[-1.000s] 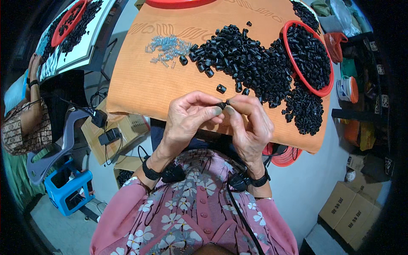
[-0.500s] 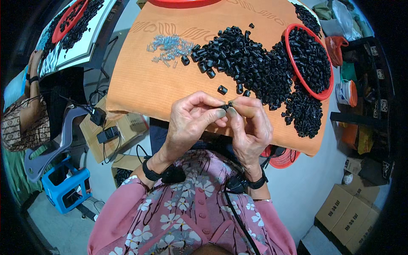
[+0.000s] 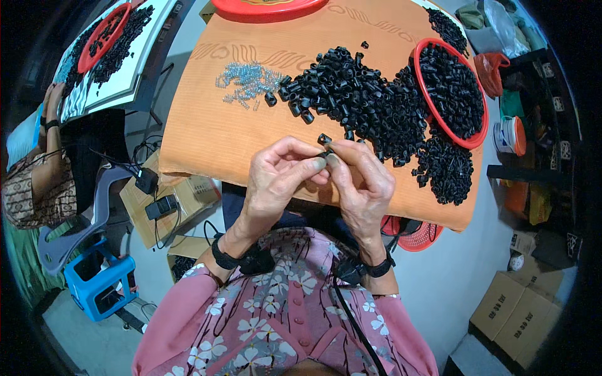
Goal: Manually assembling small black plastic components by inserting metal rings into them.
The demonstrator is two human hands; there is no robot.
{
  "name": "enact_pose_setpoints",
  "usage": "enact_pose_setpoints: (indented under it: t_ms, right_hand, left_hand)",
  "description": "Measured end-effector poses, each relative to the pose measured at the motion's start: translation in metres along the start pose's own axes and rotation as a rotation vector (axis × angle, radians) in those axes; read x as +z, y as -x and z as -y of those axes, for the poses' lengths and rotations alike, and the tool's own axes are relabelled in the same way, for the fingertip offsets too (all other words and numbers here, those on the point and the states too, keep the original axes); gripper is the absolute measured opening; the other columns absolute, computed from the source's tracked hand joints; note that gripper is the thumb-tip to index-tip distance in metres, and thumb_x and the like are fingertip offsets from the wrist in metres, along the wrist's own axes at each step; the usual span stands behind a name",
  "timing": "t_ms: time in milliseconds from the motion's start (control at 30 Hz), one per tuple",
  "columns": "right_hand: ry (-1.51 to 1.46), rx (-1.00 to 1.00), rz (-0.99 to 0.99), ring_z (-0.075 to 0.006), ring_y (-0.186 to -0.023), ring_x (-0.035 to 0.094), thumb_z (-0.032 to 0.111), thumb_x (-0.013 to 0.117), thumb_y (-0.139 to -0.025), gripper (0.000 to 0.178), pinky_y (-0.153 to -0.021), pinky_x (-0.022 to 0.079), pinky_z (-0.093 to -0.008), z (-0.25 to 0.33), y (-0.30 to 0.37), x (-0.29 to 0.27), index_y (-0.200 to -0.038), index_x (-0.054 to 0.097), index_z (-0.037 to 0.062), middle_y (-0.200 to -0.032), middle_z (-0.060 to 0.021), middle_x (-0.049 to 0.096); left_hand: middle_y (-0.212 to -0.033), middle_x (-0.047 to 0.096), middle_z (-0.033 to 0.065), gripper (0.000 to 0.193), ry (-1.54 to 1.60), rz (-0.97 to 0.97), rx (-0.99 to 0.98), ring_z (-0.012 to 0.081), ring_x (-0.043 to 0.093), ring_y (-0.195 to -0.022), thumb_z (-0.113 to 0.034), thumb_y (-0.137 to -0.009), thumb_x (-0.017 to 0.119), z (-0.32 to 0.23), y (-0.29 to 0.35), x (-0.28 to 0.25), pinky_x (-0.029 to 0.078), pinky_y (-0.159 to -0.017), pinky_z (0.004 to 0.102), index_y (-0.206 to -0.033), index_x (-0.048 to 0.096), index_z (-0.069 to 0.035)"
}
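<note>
Over the near edge of the orange-covered table, my left hand (image 3: 276, 177) and my right hand (image 3: 362, 178) meet fingertip to fingertip. Pinched between them is a small black plastic part (image 3: 325, 154), mostly covered by the fingers. Just beyond the fingertips lies a loose black cap-like piece (image 3: 323, 138). Behind it spreads a large heap of short black hollow plastic pieces (image 3: 351, 88). To its left sits a small pile of clear-looking coil springs (image 3: 251, 78). Smaller black parts (image 3: 444, 170) form another pile at the right.
A red basket (image 3: 484, 119) full of black parts tilts on the heap's right side. Another red basin (image 3: 269, 14) stands at the far edge. At left, a person's hand (image 3: 53, 97) rests by a white table (image 3: 125, 88). A blue stool (image 3: 100, 279) and cardboard boxes (image 3: 511, 316) are on the floor.
Both hands have shifted slightly left, still pinched together around the small black part. The table and piles sit a little differently in view.
</note>
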State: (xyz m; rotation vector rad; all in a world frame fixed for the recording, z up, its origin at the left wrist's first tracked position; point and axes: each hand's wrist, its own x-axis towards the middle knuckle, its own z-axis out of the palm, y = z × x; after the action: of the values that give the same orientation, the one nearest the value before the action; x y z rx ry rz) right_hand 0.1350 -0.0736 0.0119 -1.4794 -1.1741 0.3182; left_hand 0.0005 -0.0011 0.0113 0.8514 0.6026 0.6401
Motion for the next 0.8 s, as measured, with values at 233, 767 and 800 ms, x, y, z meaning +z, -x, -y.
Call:
enact_pose_setpoints:
  t_ms: [233, 767, 800]
  right_hand:
    - [0.088, -0.127, 0.172, -0.0334, -0.087, 0.065, -0.002, 0.074, -0.070, 0.038, -0.076, 0.054, -0.0361, 0.000, 0.000, 0.000, -0.104, 0.059, -0.0052, -0.098, -0.0203, 0.063]
    - [0.285, -0.464, 0.047, -0.0312, -0.070, 0.061, -0.003, 0.070, -0.066, 0.030, -0.060, 0.051, -0.0369, -0.010, -0.004, 0.011, -0.093, 0.059, -0.0078, -0.084, -0.0191, 0.062]
    - [0.284, -0.464, 0.048, -0.0312, -0.070, 0.061, -0.003, 0.070, -0.066, 0.030, -0.060, 0.051, -0.0369, -0.009, -0.005, 0.011, -0.093, 0.059, -0.0078, -0.084, -0.0191, 0.062]
  left_hand:
    - [-0.089, 0.069, 0.0104, 0.010, 0.045, -0.054, -0.008, 0.0121, 0.067, -0.080, -0.002, -0.090, 0.063, 0.000, -0.001, -0.003, 0.056, -0.073, 0.0233, -0.098, 0.062, 0.004]
    - [-0.088, 0.067, 0.0103, 0.014, 0.042, -0.017, 0.005, 0.0108, 0.064, -0.081, -0.005, -0.091, 0.061, 0.000, 0.003, -0.001, 0.052, -0.073, 0.0228, -0.099, 0.060, 0.007]
    - [-0.088, 0.067, 0.0103, 0.014, 0.042, -0.019, 0.006, 0.0108, 0.064, -0.081, -0.005, -0.091, 0.061, 0.000, 0.003, -0.001, 0.052, -0.073, 0.0228, -0.099, 0.060, 0.007]
